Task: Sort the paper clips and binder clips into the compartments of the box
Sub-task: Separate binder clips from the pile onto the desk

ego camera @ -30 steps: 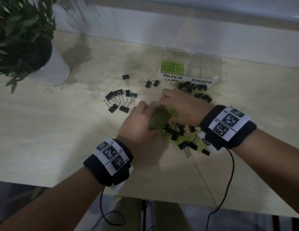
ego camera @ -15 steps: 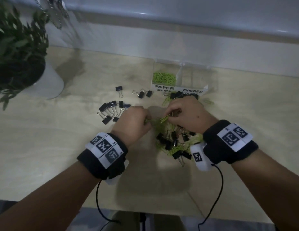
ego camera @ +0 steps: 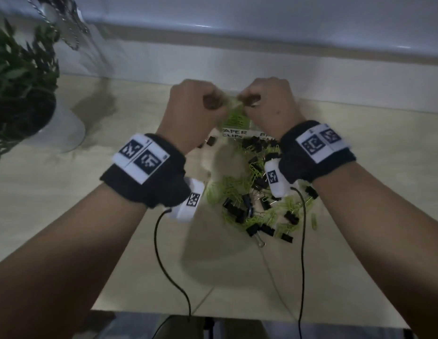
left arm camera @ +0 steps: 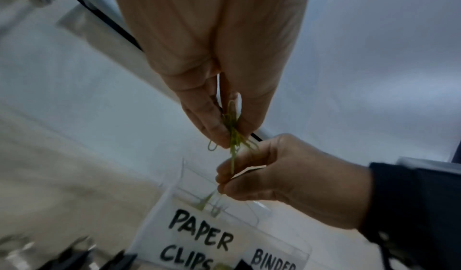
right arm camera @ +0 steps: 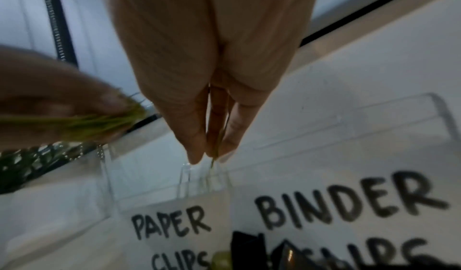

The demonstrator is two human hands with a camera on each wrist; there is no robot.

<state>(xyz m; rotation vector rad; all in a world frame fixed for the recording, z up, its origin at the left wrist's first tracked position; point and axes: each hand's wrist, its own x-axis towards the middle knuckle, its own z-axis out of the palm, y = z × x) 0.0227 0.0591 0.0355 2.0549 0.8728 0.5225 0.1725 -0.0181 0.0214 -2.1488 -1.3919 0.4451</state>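
Left hand (left arm camera: pixel 212 57) fingers (left arm camera: pixel 212 130) pinching green paper clips (left arm camera: pixel 233 134), right hand (left arm camera: pixel 286 179) gripping them

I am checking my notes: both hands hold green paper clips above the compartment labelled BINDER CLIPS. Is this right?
Not quite. Both the left hand and the right hand do pinch green paper clips, but the left wrist view shows them above the compartment labelled PAPER CLIPS of the clear box, not the binder side.
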